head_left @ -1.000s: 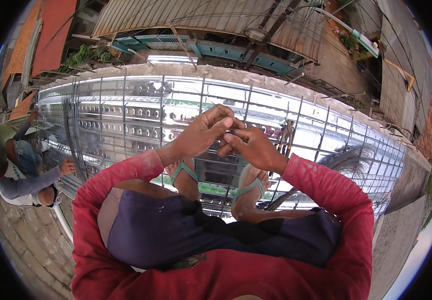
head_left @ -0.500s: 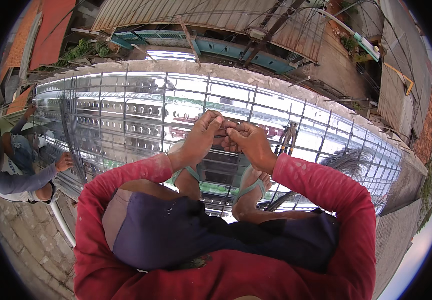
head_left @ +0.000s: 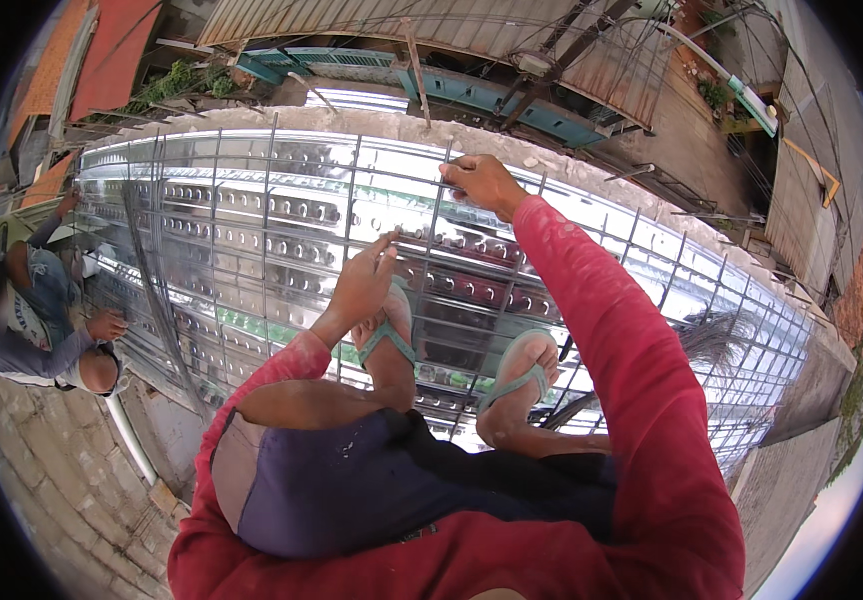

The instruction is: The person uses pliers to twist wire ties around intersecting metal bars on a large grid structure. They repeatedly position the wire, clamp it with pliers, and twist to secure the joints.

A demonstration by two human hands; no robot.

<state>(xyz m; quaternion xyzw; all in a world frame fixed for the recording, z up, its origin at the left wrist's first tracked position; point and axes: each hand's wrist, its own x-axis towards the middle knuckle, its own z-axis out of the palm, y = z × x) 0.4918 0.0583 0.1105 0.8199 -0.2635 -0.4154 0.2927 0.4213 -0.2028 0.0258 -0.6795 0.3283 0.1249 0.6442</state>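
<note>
I squat on a grid of thin steel bars (head_left: 282,215) laid over shiny corrugated metal decking (head_left: 252,250). My feet in teal sandals (head_left: 387,335) rest on the bars. My left hand (head_left: 362,285) reaches to a bar crossing just ahead of my left foot, fingertips pinched on it. My right hand (head_left: 482,183), on a red-sleeved arm, is stretched farther forward and closed around a long bar near the far edge of the grid. What lies between the left fingertips is too small to see.
Another person (head_left: 42,310) crouches at the left edge of the decking, one hand (head_left: 107,325) on the grid. A bundle of dark bars (head_left: 157,290) lies across the mesh near them. A concrete rim (head_left: 352,120) borders the far side; roofs lie beyond.
My hands were together over one crossing in front of me. The right hand has since gone forward and taken hold of a far bar, while the left stayed near the crossing.
</note>
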